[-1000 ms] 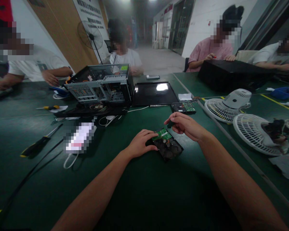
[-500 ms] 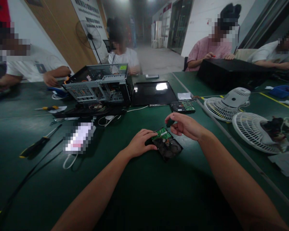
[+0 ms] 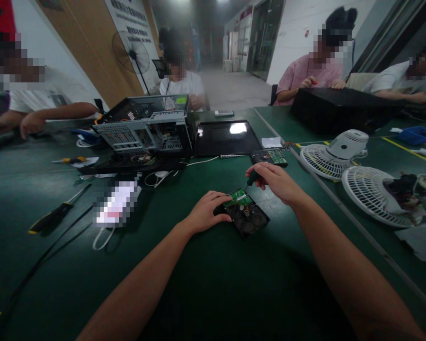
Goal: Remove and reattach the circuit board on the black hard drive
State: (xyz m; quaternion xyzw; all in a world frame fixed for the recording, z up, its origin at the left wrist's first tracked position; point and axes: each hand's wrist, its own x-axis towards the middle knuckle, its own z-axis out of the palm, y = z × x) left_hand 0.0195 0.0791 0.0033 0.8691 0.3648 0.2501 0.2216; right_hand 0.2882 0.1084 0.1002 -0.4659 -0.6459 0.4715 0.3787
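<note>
A hard drive (image 3: 249, 219) with a green circuit board lies at a slant on the green table (image 3: 184, 265). My left hand (image 3: 210, 211) grips its left edge, fingers on the board side and thumb lower down. My right hand (image 3: 272, 181) is closed round the dark handle of a small screwdriver (image 3: 252, 178). The screwdriver's thin shaft points down to the drive's upper edge; whether its tip touches a screw is too small to tell. Behind my right hand lies a second hard drive (image 3: 277, 157).
An opened computer case (image 3: 142, 132) and a black panel (image 3: 227, 137) stand beyond. At left are a screwdriver (image 3: 53, 217) and a phone (image 3: 117, 202). White fan parts (image 3: 369, 194) lie at right. Several people sit around the table, one by a black case (image 3: 341, 106).
My right hand has risen slightly and tilted, showing more of the screwdriver and its shaft. My left hand and the drive stay put. The person at far left has moved a hand leftward.
</note>
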